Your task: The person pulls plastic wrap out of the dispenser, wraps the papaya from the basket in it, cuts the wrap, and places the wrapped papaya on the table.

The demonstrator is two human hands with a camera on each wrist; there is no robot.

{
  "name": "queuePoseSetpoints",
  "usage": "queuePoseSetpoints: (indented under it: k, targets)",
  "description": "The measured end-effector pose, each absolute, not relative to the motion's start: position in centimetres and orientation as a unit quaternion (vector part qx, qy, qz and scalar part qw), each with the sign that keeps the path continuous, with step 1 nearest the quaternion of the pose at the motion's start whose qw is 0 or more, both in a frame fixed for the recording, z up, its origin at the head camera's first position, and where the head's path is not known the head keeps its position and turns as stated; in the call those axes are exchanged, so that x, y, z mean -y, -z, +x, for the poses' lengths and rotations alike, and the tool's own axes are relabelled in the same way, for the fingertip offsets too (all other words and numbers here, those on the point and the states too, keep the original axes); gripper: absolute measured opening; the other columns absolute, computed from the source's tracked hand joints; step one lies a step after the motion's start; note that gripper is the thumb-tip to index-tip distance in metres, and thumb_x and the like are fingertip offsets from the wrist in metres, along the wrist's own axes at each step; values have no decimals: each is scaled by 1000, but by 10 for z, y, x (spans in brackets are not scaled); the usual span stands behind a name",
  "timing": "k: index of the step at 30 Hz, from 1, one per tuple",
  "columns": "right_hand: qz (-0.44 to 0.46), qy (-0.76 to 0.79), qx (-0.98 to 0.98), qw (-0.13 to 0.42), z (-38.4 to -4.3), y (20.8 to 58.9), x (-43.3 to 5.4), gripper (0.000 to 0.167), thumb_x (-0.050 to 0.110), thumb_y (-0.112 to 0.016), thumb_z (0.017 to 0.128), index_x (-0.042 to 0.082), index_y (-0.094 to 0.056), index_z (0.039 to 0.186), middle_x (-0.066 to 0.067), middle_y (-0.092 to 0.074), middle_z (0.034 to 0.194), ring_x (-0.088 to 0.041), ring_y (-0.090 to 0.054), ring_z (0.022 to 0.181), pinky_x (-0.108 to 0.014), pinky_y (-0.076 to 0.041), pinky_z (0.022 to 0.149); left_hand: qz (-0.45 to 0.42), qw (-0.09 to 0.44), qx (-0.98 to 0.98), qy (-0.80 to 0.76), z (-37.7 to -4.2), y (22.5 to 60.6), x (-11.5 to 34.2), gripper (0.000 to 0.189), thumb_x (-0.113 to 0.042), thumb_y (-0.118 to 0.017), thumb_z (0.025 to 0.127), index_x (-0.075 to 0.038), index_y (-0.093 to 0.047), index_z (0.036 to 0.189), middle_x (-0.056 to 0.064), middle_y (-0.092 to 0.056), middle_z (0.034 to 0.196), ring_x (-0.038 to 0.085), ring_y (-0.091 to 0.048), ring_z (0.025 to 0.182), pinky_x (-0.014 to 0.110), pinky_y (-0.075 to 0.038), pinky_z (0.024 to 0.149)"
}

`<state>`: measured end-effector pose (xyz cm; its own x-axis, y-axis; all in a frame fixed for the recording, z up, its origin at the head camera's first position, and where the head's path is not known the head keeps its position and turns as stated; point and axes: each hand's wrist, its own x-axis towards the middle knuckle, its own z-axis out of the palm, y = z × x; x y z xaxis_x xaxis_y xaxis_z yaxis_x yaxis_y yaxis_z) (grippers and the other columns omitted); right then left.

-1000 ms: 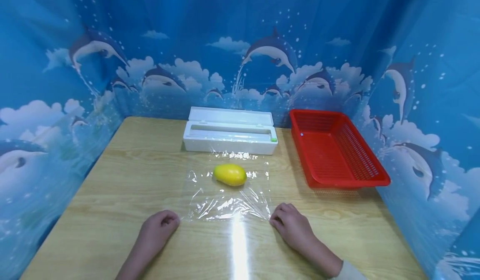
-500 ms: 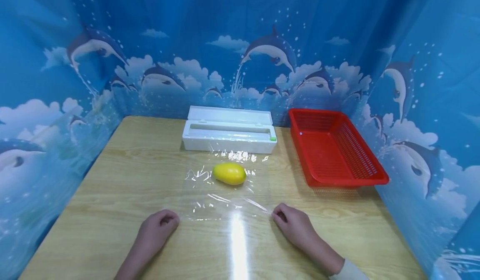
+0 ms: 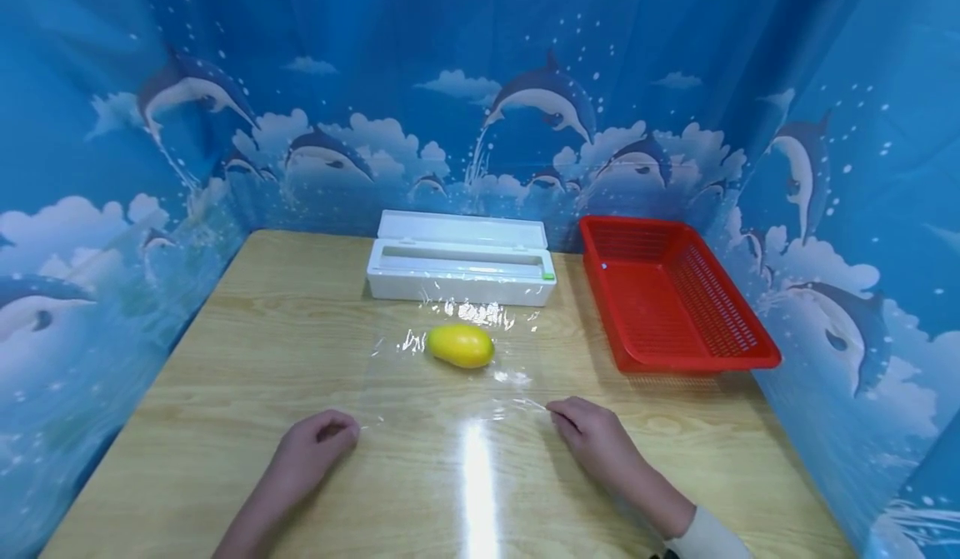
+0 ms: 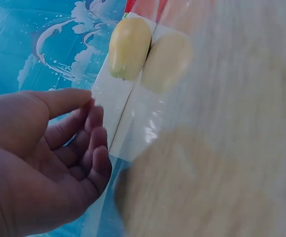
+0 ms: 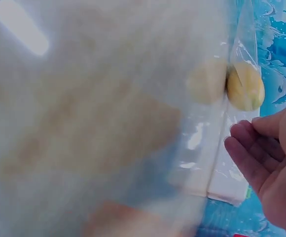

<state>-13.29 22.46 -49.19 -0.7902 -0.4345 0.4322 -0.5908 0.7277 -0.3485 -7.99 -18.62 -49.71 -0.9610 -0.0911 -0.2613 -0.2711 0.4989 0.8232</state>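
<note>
Left hand (image 3: 317, 447): one, pinching the near left corner of one clear film (image 3: 510, 377)
Right hand (image 3: 597, 444): one, well apart, pinching the near right corner
Fruit (image 3: 461, 346): one, yellow, lying on the film
Box (image 3: 461, 289): one, white, lid raised, beyond the fruit
Basket (image 3: 690, 366): one, red, far right on the surface (image 3: 232, 359)

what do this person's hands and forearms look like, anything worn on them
The left hand and right hand are ungloved, with no rings visible. In the head view, a pale sleeve ends partway up the right forearm; the left forearm shows no sleeve.
</note>
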Motion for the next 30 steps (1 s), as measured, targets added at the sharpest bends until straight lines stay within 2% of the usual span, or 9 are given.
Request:
queuePoseSetpoints:
  k: [4, 9, 13, 18, 25, 30]
  targets:
    - [313, -192, 907, 208, -142, 485, -230, 14, 2, -79, 82, 10, -76, 94, 4, -74, 86, -11, -72, 78, -29, -59, 67, -94, 92, -861, -491, -85, 491, 187, 21, -29, -67, 96, -13, -71, 109, 1, -70, 105, 16, -61, 98, 35, -52, 87]
    - [320, -167, 906, 223, -155, 473, -231, 12, 7, -79, 84, 15, -73, 91, 9, -69, 84, -7, -66, 74, -22, -52, 58, -88, 99, -852, -507, -93, 481, 189, 24, -29, -66, 97, -11, -70, 112, 5, -67, 100, 18, -58, 89, 29, -51, 74]
    - [313, -161, 909, 224, -163, 467, -229, 14, 7, -79, 84, 16, -70, 92, 8, -66, 83, -6, -63, 70, -17, -44, 52, -82, 98, -842, -524, -103, 472, 190, 27, -30, -64, 98, -8, -68, 115, 7, -67, 103, 20, -59, 92, 30, -53, 77]
    - [274, -166, 923, 211, -174, 460, -225, 10, 11, -75, 89, 16, -68, 94, 5, -64, 82, -9, -62, 70, -21, -42, 51, -79, 106, -835, -534, -119, 461, 192, 29, -30, -60, 101, -5, -65, 116, 8, -68, 106, 24, -61, 96, 33, -54, 80]
    - [234, -179, 942, 162, -192, 445, -221, 6, 16, -70, 96, 14, -68, 101, 1, -67, 89, -15, -62, 76, -33, -52, 63, -62, 117, -827, -546, -142, 451, 198, 39, -36, -54, 104, -3, -61, 124, 8, -66, 108, 24, -58, 92, 36, -52, 76]
    - [213, -153, 953, 154, -205, 438, -216, 8, 19, -67, 98, 13, -70, 103, 3, -66, 82, -12, -58, 68, -27, -47, 57, -56, 119, -829, -544, -160, 444, 199, 42, -39, -53, 104, -1, -60, 123, 8, -65, 107, 23, -57, 91, 37, -51, 78]
